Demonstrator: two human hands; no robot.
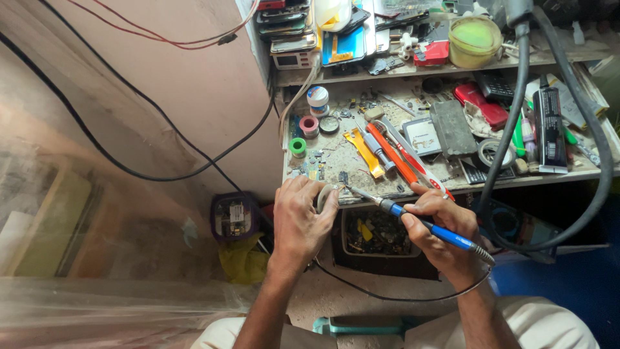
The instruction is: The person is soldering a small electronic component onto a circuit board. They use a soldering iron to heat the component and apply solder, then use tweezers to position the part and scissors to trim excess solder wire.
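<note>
**A:** what's going on with the hands here?

**B:** right hand [439,223] is gripping a blue soldering iron [423,226] like a pen, tip at the front edge of the bench [387,187]. left hand [300,216] pinches a small pale roll [323,197] right beside that tip. orange pry tool [391,161] lies just behind.

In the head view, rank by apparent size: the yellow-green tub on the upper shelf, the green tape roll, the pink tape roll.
1. Yellow-green tub, clearly largest.
2. Green tape roll and pink tape roll look about alike; I cannot rank them.
</note>
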